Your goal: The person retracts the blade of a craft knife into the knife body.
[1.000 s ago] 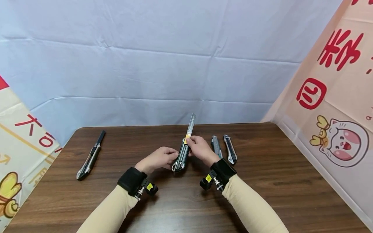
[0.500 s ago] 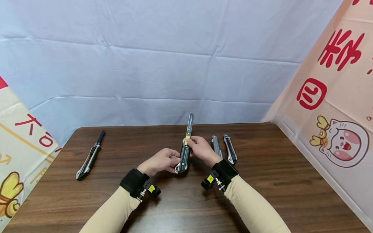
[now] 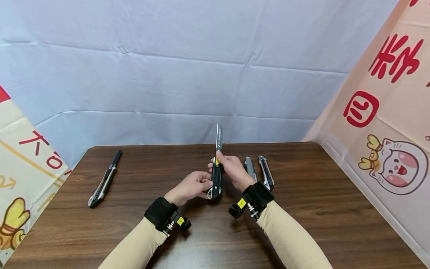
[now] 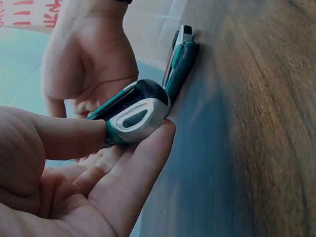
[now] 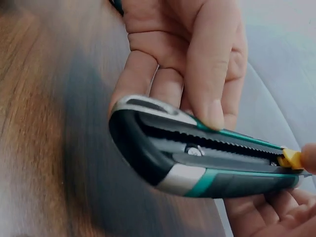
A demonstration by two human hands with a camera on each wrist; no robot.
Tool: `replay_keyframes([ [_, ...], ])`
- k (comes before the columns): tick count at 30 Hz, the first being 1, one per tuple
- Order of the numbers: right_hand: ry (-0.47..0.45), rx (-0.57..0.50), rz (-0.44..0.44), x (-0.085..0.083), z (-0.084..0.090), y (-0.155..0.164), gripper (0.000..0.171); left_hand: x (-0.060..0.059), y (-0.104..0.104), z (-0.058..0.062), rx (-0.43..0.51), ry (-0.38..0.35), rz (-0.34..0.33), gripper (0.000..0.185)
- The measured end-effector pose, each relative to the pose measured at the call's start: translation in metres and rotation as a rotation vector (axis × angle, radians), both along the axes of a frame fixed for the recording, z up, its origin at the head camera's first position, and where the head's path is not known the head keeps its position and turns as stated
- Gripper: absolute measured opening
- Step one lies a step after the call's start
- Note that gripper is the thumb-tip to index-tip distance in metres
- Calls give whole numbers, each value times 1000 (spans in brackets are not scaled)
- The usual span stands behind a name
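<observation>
Utility knife (image 3: 218, 179) in both hands (image 3: 190, 186) (image 3: 234, 171) over wooden table (image 3: 336, 209), pale cloth (image 3: 184, 82) behind.

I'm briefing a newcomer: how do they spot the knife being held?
Over the brown table are the left hand and right hand, holding the knife between them. Unlike the three other knives lying there, it shows a yellow slider.

The held knife (image 3: 217, 181) is above the table (image 3: 336, 209), left hand (image 3: 192, 185) at eight o'clock, right hand (image 3: 233, 171) at three. On the table, second knife (image 3: 103, 184) lies at nine, third knife (image 3: 249, 167) and fourth knife (image 3: 265, 172) at three; cloth (image 3: 188, 74) hangs at twelve.
</observation>
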State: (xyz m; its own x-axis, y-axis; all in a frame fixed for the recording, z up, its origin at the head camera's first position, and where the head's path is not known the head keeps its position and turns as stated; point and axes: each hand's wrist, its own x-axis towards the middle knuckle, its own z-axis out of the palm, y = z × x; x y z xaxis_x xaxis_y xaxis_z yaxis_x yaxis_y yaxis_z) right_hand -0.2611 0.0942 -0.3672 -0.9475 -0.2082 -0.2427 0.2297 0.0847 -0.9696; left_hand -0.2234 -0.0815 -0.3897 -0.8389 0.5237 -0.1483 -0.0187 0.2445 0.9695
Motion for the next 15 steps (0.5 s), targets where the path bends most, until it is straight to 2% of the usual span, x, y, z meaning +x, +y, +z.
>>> replay_keyframes([
  [8,-2,-32,-29,-2,-1,-4,47,2,5,1,47,-51,-22,31],
  [15,-1,-23,-9,-1,-2,-6,48,3,4,0,48,-45,-23,32],
])
